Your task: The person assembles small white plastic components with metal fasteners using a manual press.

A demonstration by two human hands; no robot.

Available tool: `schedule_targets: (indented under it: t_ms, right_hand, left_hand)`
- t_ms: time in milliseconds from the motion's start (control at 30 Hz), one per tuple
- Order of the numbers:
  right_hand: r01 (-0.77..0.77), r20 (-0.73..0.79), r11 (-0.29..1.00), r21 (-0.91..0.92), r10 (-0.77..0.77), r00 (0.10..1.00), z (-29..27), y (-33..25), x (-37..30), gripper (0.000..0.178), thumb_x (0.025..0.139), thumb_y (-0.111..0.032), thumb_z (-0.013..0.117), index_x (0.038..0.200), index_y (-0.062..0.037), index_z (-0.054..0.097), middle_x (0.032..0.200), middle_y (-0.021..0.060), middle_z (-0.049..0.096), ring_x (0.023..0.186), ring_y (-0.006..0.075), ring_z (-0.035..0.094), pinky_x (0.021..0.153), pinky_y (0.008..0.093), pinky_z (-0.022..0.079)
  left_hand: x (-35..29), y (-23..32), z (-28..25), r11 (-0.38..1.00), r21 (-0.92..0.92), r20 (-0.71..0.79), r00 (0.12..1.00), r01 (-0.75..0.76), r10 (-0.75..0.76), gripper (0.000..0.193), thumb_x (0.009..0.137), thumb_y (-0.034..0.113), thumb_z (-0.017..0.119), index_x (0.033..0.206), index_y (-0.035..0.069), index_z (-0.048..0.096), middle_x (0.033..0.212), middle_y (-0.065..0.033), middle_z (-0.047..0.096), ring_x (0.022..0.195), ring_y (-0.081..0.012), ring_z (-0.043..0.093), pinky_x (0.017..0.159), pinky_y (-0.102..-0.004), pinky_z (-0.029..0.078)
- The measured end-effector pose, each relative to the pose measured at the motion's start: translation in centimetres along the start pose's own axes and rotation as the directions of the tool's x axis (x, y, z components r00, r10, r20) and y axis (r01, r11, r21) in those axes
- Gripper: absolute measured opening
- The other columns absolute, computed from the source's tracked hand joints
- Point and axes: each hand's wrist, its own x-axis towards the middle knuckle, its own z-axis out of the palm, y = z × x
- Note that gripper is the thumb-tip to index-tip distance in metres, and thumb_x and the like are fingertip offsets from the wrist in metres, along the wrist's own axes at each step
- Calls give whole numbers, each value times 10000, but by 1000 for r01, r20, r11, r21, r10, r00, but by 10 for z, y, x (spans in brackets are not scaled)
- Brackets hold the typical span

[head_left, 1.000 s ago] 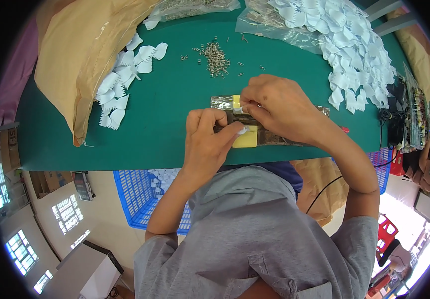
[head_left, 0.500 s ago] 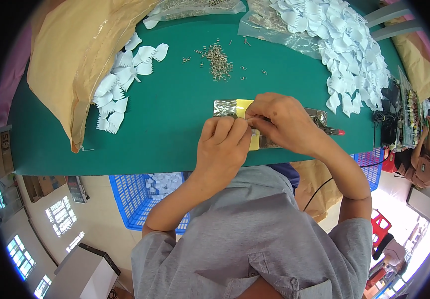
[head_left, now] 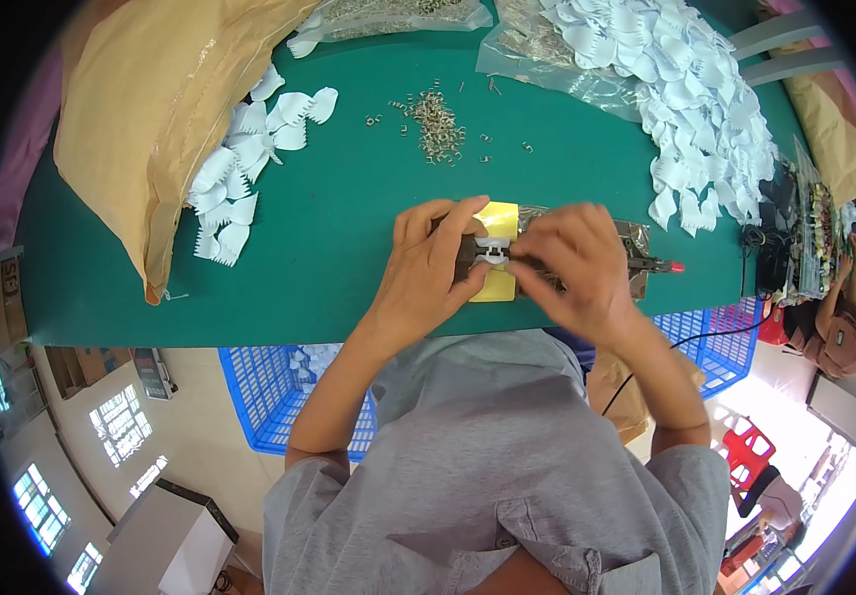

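Observation:
My left hand [head_left: 432, 270] and my right hand [head_left: 567, 264] meet over a small white plastic clip piece [head_left: 494, 246], pinching it from both sides. The piece sits on a dark tool [head_left: 646, 264] with a red tip, above a yellow pad [head_left: 496, 218] near the front edge of the green table [head_left: 349, 198]. A pile of small metal springs [head_left: 436, 124] lies beyond my hands.
White comb-shaped plastic parts lie in a heap [head_left: 706, 109] at the back right and a smaller group [head_left: 240, 188] at the left beside a tan sack [head_left: 150, 109]. Blue baskets [head_left: 279, 387] sit under the table. A person [head_left: 840, 327] sits at far right.
My hands have shifted slightly right along the table edge and spread apart, so the white piece and yellow pad now show between them.

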Motion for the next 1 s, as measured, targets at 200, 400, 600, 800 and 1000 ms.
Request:
schedule_targets:
  t_ms: [200,400,600,800,1000]
  right_hand:
    - [85,-112,980,-179,-106,988,33,-3,-19,175,738,-104,756,906,-92,707,993,43,656,929,247,622,832,411,488]
    - [-415,-89,897,149,430,898,-5,54,22,133,874,-48,774,996,-15,732,910,65,706,820,161,651,717,328,532]
    - [-473,165,880,34,462,871,13,100,59,147,848,-89,765,983,-39,737,913,104,713,819,253,706,744,379,562]
    - [-385,248,922,-50,384,889,25,111,60,138,845,-100,758,922,-7,692,932,121,705,864,266,707,763,400,558]
    - [-487,243,866,108,452,858,13,93,55,94,860,-46,723,906,14,668,878,118,710,789,226,707,728,342,563]
  left_hand:
    - [5,-6,1,997,-77,7,1000,-25,26,738,831,82,803,1493,82,475,1182,-66,678,1264,-299,488,1068,-449,393]
    - [-3,-17,13,986,-167,-30,999,-16,11,720,824,69,821,1470,78,503,1166,-72,658,1214,-307,516,1030,-438,432]
    - [1,-15,14,967,-256,-33,999,0,-9,705,826,50,821,1453,44,496,1134,-102,691,1117,-306,582,1010,-431,466]
    - [2,-11,13,958,-281,-5,998,53,-57,722,812,18,811,1458,56,492,1123,-79,674,1119,-270,591,1009,-395,476]
    - [-1,-4,20,896,-400,-11,977,193,-215,704,796,30,797,1437,94,515,1133,-50,657,1119,-258,568,955,-391,501]
